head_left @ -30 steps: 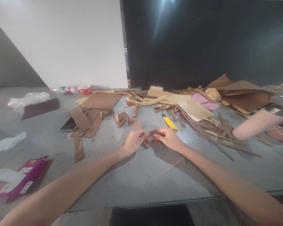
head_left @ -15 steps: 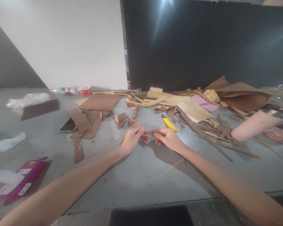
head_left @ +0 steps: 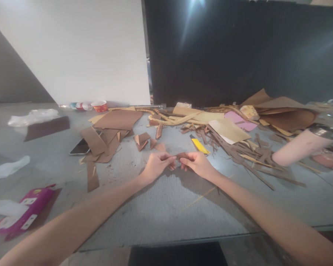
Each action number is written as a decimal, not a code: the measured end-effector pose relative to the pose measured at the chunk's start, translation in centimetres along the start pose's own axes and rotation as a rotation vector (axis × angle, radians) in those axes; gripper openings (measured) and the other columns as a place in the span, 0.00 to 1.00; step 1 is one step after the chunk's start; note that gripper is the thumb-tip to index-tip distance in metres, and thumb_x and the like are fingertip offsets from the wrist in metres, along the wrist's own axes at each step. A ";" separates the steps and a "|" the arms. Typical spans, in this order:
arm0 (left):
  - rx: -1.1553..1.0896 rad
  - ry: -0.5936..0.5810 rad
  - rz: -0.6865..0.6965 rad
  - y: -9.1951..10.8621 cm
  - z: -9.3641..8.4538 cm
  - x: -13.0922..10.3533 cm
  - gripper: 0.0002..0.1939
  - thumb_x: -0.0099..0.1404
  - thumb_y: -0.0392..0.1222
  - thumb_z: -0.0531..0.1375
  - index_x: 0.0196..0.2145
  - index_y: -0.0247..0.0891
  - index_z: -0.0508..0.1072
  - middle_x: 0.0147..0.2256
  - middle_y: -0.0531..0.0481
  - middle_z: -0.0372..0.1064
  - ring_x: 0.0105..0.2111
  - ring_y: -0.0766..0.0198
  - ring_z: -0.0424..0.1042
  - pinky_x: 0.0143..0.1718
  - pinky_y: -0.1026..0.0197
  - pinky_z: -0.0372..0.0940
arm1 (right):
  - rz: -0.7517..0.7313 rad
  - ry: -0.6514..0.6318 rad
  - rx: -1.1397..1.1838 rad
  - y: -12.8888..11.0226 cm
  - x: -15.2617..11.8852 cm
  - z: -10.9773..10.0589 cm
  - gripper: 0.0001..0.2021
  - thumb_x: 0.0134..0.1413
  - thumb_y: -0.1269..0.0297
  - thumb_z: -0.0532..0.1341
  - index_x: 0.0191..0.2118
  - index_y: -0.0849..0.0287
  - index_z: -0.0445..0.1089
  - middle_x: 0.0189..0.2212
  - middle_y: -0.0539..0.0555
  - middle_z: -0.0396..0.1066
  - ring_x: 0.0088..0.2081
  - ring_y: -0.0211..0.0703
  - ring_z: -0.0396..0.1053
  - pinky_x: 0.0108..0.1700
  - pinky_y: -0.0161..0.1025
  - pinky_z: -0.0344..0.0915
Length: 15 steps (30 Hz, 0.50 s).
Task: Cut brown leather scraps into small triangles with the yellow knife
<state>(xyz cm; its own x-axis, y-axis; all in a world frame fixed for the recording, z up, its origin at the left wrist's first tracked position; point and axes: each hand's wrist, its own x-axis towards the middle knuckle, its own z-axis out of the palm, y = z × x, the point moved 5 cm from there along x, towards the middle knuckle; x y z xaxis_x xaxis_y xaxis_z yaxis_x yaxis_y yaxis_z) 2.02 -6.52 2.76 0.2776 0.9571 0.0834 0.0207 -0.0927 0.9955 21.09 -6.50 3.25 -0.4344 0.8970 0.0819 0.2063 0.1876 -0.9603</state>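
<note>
A small brown piece [head_left: 180, 156] is pinched between thumb and fingers of my right hand [head_left: 198, 164], above the grey table. My left hand [head_left: 157, 167] is closed at the left end of the same piece, its thumb and index finger pressed together there. The fingers partly cover the piece. Just behind my right hand lies a yellow cutter [head_left: 200, 146]. Folded brown pieces [head_left: 142, 141] rest on the table behind my left hand.
Brown sheets [head_left: 118, 120] partly cover a phone [head_left: 80, 147] at the left. A purple tissue pack [head_left: 34, 207] lies near left. Brown strips [head_left: 227, 146] and a pink bottle [head_left: 302, 147] are at right, with braided cord [head_left: 166, 120] along the back.
My left hand's thumb and fingers have come together and moved slightly right, nearer my right hand. The brown piece shows less between the hands.
</note>
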 end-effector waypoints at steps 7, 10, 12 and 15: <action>-0.031 -0.014 -0.012 -0.1 0.0 -0.1 0.24 0.63 0.62 0.73 0.31 0.34 0.80 0.29 0.45 0.80 0.27 0.61 0.80 0.33 0.59 0.78 | 0.004 -0.016 0.027 0.1 0.0 0.0 0.23 0.64 0.40 0.67 0.36 0.59 0.79 0.32 0.56 0.81 0.29 0.41 0.74 0.36 0.39 0.70; -0.010 -0.018 -0.007 -0.1 0.0 -0.1 0.23 0.65 0.60 0.72 0.32 0.35 0.80 0.29 0.45 0.80 0.28 0.62 0.80 0.35 0.59 0.78 | 0.011 -0.016 0.035 0.2 0.0 0.1 0.24 0.63 0.39 0.68 0.35 0.60 0.79 0.32 0.57 0.81 0.29 0.41 0.74 0.35 0.38 0.69; 0.025 -0.033 0.006 0.0 0.1 -0.2 0.21 0.67 0.58 0.71 0.35 0.35 0.81 0.31 0.46 0.81 0.30 0.62 0.81 0.37 0.60 0.77 | 0.014 -0.024 0.040 0.2 0.0 0.2 0.24 0.62 0.39 0.68 0.36 0.60 0.79 0.31 0.56 0.81 0.28 0.41 0.73 0.34 0.38 0.69; 0.053 -0.092 0.008 -0.1 0.5 -0.3 0.21 0.70 0.58 0.69 0.37 0.35 0.81 0.32 0.46 0.82 0.31 0.62 0.81 0.36 0.61 0.77 | 0.009 -0.040 0.027 0.0 -0.1 0.5 0.24 0.63 0.39 0.67 0.38 0.60 0.80 0.31 0.55 0.81 0.28 0.41 0.73 0.34 0.38 0.68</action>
<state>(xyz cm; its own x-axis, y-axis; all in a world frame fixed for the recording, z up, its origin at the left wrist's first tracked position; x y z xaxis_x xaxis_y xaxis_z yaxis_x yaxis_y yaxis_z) 2.44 -6.91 2.60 0.3650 0.9272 0.0847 0.0683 -0.1174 0.9907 20.64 -6.76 3.08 -0.4673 0.8818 0.0635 0.1869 0.1687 -0.9678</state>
